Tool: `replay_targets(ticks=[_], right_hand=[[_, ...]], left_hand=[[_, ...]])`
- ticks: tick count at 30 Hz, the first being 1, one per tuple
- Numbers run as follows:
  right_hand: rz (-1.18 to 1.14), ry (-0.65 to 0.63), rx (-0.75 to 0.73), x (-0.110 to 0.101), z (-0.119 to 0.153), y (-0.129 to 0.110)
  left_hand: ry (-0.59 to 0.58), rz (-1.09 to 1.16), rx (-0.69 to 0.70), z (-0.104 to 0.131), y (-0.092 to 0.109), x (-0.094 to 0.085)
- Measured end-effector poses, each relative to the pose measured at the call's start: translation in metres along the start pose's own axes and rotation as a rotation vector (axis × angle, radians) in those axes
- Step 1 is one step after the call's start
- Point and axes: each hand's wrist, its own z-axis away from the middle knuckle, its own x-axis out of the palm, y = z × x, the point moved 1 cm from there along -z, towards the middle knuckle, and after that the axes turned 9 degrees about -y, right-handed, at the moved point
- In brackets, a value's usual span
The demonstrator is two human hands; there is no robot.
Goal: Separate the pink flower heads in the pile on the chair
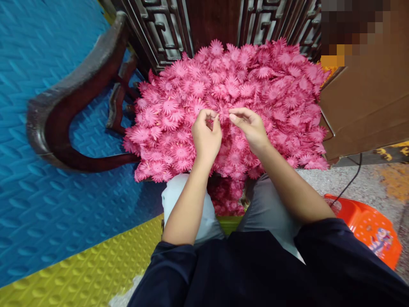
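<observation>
A broad heap of pink artificial flower heads (180, 151) lies in front of me, their petals thin and pointed. Both of my hands are held over its middle, a small gap between their fingertips. My left hand (207, 135) is pinched, thumb against forefinger. My right hand (251, 128) also has thumb and forefinger drawn together, facing the left. Pink petals show between the two hands, but I cannot tell whether they are held or lie behind. More pink flowers (228, 194) hang or lie lower down, between my knees.
A dark curved wooden armrest (41, 128) stands left of the heap, over blue textured matting (19, 204) with a yellow strip (105, 256). Dark lattice woodwork (214, 21) rises behind. To the right are a brown cardboard box (367, 98), a black cable (354, 175) and an orange plastic stool (361, 221).
</observation>
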Motion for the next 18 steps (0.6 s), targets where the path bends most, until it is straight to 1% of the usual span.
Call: replay_targets(ticks=[2, 4, 11, 14, 18], right_hand=[[0.106, -0.031, -0.045, 0.004, 0.003, -0.006], [0.178, -0.045, -0.082, 0.009, 0.006, -0.009], [0.242, -0.011, -0.15, 0.015, 0.009, -0.005], [0.197, 0.024, -0.155, 0.015, 0.009, -0.002], [0.063, 0.067, -0.083, 0.013, 0.004, 0.003]], left_hand=[[0.031, 0.096, -0.062, -0.003, -0.003, -0.001], [0.031, 0.185, -0.114, -0.005, -0.005, -0.001], [0.001, 0.477, -0.308, -0.01, -0.006, -0.001], [0.006, 0.485, -0.288, -0.01, -0.006, -0.001], [-0.024, 0.359, -0.16, -0.01, -0.004, -0.004]])
